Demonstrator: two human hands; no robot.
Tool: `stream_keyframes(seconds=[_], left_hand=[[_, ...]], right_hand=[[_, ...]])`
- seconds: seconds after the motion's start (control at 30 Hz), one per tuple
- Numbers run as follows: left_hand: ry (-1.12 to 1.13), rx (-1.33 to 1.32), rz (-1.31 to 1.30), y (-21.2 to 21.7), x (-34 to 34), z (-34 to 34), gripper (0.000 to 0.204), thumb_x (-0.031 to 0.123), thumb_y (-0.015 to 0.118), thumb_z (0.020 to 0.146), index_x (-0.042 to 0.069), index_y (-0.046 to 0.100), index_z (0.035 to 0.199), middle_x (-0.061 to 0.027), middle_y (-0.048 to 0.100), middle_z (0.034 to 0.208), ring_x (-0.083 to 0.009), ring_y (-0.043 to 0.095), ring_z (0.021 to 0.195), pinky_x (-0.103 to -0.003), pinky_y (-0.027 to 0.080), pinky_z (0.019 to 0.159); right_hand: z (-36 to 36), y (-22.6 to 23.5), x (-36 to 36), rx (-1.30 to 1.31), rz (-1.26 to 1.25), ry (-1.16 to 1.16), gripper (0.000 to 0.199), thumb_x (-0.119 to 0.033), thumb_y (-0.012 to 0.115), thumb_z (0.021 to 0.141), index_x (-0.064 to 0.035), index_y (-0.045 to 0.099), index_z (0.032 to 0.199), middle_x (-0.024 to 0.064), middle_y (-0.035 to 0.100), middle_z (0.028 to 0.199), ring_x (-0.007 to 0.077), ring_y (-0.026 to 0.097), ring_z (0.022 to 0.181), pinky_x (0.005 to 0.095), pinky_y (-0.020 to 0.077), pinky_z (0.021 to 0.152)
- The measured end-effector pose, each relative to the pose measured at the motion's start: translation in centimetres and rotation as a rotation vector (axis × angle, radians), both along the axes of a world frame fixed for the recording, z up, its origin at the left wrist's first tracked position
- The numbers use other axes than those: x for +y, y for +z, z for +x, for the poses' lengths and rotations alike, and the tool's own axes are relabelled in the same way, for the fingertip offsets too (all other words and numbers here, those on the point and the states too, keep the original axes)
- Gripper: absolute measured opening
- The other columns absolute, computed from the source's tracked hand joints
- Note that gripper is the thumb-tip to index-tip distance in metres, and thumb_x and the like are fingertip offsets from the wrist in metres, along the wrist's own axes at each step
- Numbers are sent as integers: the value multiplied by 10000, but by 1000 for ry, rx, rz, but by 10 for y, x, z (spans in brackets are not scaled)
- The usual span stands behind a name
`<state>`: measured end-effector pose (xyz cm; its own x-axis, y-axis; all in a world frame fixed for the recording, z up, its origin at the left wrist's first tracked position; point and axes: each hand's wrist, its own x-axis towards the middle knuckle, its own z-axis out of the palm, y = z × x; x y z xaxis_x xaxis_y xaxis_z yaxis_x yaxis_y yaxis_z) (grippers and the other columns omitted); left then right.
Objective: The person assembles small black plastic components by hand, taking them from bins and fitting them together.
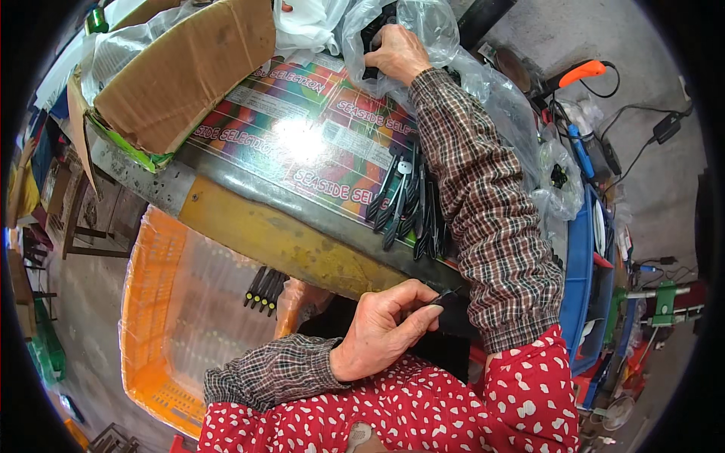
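1. While the worktable point(264, 189) bears a clear plastic bag point(432, 30), the right hand point(399, 54), half-curled, reaches inside (whether holding anything, I cannot tell), apparently picking.
2. The left hand point(385, 328), nearly closed, pinches a small black piece point(447, 295) near the worktable's edge.
3. Next calls for steady fingertips.

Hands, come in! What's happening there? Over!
Left hand pinches small black piece. Right hand at clear plastic bag. Black parts piled beside right sleeve.
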<state>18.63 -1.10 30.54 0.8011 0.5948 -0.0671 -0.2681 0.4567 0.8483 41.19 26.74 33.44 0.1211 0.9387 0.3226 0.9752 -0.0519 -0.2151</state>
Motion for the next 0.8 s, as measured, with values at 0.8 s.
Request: stream_keyframes(seconds=[0.8], left_hand=[[0, -36, -32, -4, -5, -3, 108, 64, 563, 908, -27, 565, 967, -32, 612, 736, -29, 502, 565, -165, 396, 484]], right_hand=[[-13, 48, -103, 912, 146, 198, 250, -211, 647, 850, 32, 635, 795, -2, 510, 580, 50, 433, 433, 220, 318, 381]])
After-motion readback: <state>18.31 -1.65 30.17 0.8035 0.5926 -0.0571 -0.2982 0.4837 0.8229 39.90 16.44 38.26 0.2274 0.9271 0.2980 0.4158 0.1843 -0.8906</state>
